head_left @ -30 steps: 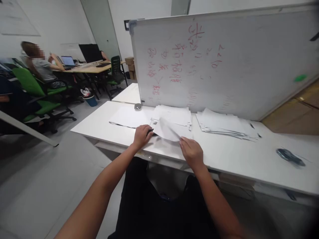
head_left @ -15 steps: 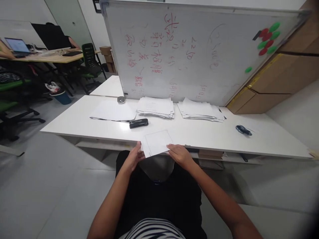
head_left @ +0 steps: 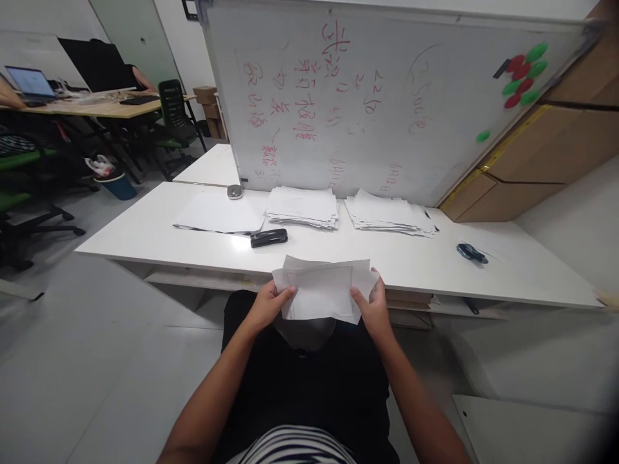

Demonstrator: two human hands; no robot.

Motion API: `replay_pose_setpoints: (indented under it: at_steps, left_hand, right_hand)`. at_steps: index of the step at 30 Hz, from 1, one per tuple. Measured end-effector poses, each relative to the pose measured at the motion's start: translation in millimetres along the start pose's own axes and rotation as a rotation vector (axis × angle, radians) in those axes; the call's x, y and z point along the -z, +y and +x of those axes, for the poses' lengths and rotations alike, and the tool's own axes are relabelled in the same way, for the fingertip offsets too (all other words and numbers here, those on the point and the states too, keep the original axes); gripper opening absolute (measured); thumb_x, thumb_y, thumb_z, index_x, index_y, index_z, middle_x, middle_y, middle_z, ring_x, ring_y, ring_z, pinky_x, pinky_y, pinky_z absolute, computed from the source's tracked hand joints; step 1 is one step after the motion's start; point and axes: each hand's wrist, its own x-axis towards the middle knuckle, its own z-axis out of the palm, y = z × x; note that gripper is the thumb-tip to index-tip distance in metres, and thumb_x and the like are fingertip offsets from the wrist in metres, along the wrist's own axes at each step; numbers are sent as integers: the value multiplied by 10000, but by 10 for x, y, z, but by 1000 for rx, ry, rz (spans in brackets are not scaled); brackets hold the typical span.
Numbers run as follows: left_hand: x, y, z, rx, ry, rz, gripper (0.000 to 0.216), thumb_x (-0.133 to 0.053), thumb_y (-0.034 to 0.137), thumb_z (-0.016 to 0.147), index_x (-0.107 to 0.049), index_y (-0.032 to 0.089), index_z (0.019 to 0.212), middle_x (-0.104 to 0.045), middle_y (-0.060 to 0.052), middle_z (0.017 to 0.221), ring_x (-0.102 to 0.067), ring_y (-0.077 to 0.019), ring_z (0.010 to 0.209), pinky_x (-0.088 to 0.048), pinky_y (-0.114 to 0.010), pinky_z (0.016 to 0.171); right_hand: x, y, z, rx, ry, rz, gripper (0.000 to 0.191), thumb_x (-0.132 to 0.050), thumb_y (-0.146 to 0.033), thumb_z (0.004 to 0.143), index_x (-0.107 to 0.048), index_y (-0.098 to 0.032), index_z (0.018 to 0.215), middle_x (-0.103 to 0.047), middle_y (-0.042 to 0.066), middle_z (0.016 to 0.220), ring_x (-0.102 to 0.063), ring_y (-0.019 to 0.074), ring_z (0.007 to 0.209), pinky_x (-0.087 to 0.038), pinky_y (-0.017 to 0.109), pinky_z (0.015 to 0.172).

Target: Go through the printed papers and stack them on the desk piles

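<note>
Sheets of paper (head_left: 322, 293) with faint printed lines are held above my lap, at the front edge of the desk. My left hand (head_left: 269, 305) grips their left side, thumb on top and fingers underneath. On the right side my right hand (head_left: 373, 309) pinches them the same way, with its fingers partly behind the paper. The sheets overlap unevenly, and their far corners stick out at different angles. A black stapler (head_left: 269, 238) lies on the desk just beyond my left hand.
Two paper stacks (head_left: 302, 207) (head_left: 389, 214) lie before the whiteboard (head_left: 309, 96). Larger white sheets (head_left: 217, 214) and a round silver object (head_left: 235, 191) are at left. A dark blue tool (head_left: 471, 252) lies at right. Cardboard boxes (head_left: 541, 145) stand at the right end.
The paper has turned from slanted to nearly level and spread wider, with more than one sheet showing. My right hand has shifted right; both thumbs now press on top.
</note>
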Motion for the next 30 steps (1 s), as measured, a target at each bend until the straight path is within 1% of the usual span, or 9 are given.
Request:
replay_pose_setpoints:
  at_steps: [1,3,7,11,16,20,25,28,30]
  left_hand:
    - [3,103,41,-36,12,0,410,-699,495,759,-701,190,1032,-734,-81,1069,-673,-272,1012,-525,-401,891]
    - [2,328,187,-122,84,4,410,-710,493,749,-702,189,1024,-736,-72,1058,-669,-264,1022,-513,-397,924]
    - [-31,614,589,-297,242,19,442,-714,480,746,-674,176,1064,-722,-77,1071,-656,-257,1040,-492,-400,957]
    - [-48,483,810,-292,257,29,501,-737,439,728,-609,180,1136,-691,-95,1118,-639,-251,1060,-485,-398,951]
    - [13,209,819,-275,253,74,494,-717,437,753,-565,211,1165,-666,-84,1140,-624,-241,1071,-482,-382,935]
    - [78,140,888,-257,264,91,492,-700,445,764,-570,206,1174,-677,-78,1117,-637,-233,1028,-492,-373,909]
    - [79,106,958,-216,258,152,408,-589,450,850,-594,185,1161,-673,-94,1160,-619,-248,1094,-471,-384,947]
    - [85,177,947,-265,174,280,385,-534,439,888,-592,193,1179,-660,-90,1184,-604,-248,1112,-465,-380,950]
    - [131,260,957,-326,108,423,392,-515,464,899,-579,210,1192,-659,-76,1159,-618,-229,1033,-483,-364,897]
  right_hand:
    - [18,-91,116,-43,-52,86,647,-623,-428,858,-355,-249,1419,-627,147,1264,-652,250,1099,-570,428,874]
    - [47,-282,389,-93,-97,183,590,-621,-442,859,-419,-243,1377,-672,119,1173,-670,231,1039,-564,399,875]
    - [-60,-436,842,-47,-7,188,546,-675,-477,805,-541,-242,1279,-664,89,1157,-650,218,1016,-535,377,903]
    - [-405,-167,922,-103,-28,280,627,-700,-475,764,-511,-188,1288,-670,110,1141,-642,225,1033,-502,402,952]
    - [-667,128,818,-160,-101,348,574,-695,-451,753,-517,-190,1232,-637,131,1236,-610,246,1133,-464,426,1000]
    - [-707,125,820,-206,-134,311,443,-666,-460,767,-559,-210,1118,-675,91,1140,-624,237,1075,-466,408,970]
    - [-695,129,894,-222,-190,185,313,-528,-476,846,-570,-216,1016,-679,49,1004,-618,211,969,-462,350,887]
    - [-589,204,980,-149,-222,50,268,-481,-439,854,-590,-211,941,-659,26,883,-591,196,866,-445,321,818]
    - [-474,280,1041,-175,-209,20,233,-510,-410,818,-604,-208,887,-638,6,798,-562,181,779,-435,293,742]
